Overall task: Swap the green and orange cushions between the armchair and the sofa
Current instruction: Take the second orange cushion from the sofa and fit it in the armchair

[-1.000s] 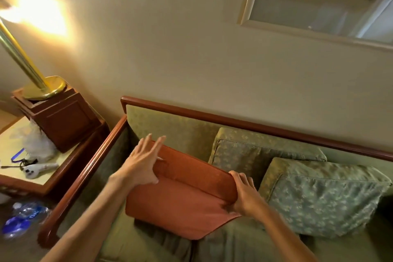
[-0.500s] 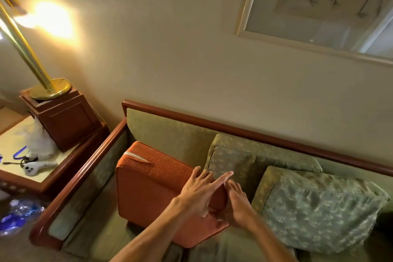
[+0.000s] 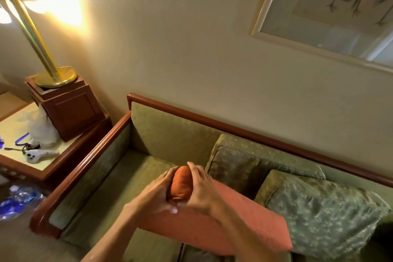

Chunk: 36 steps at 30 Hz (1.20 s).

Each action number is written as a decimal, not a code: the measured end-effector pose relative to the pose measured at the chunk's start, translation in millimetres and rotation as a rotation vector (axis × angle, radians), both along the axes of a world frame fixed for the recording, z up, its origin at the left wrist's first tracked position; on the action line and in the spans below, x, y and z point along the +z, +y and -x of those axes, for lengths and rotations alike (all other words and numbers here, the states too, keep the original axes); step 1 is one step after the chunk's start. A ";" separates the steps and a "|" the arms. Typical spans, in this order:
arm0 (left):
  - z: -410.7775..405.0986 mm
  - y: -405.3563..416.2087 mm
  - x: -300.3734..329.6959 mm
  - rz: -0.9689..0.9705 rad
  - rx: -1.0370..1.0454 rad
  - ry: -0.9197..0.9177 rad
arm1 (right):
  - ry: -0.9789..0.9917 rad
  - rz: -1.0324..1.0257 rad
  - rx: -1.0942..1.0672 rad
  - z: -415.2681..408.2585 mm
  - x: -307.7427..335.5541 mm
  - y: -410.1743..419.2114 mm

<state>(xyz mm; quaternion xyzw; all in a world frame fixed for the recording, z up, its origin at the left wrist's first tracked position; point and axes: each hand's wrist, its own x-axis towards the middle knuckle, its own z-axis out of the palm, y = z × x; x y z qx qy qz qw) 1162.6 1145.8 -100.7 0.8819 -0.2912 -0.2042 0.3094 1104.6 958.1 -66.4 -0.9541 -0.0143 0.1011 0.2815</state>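
Observation:
The orange cushion [image 3: 240, 219] lies tilted on the green sofa [image 3: 170, 134], its near right end over the seat. My left hand [image 3: 156, 194] and my right hand [image 3: 201, 191] squeeze its upper left corner between them, so that corner bulges out as a rounded lump. Two green patterned cushions lean against the sofa back to the right: one behind [image 3: 255, 161] and one in front [image 3: 323, 217], the front one touching the orange cushion's right end. No armchair is in view.
The sofa's wooden armrest [image 3: 85, 168] runs along the left. Beyond it stands a side table [image 3: 25, 125] with a wooden box, a brass lamp [image 3: 42, 49], a white controller and cables. Plastic bottles [image 3: 19, 200] lie on the floor. A framed picture [image 3: 331, 6] hangs above.
The orange cushion went from standing against the left sofa back to lying tilted toward the right. Both hands moved together onto its upper left corner and pinch it.

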 end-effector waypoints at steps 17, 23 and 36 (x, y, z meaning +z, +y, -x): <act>-49.0 83.9 -67.0 -0.523 0.190 0.082 | 0.396 0.335 -0.112 10.0 -100.8 -36.1; -23.1 16.4 -69.4 -0.743 -0.035 -0.196 | 0.309 0.385 -0.017 12.8 -113.2 -40.2; -6.7 -27.8 -76.5 -0.670 -0.062 -0.277 | 0.136 0.254 0.097 13.8 -133.1 -71.8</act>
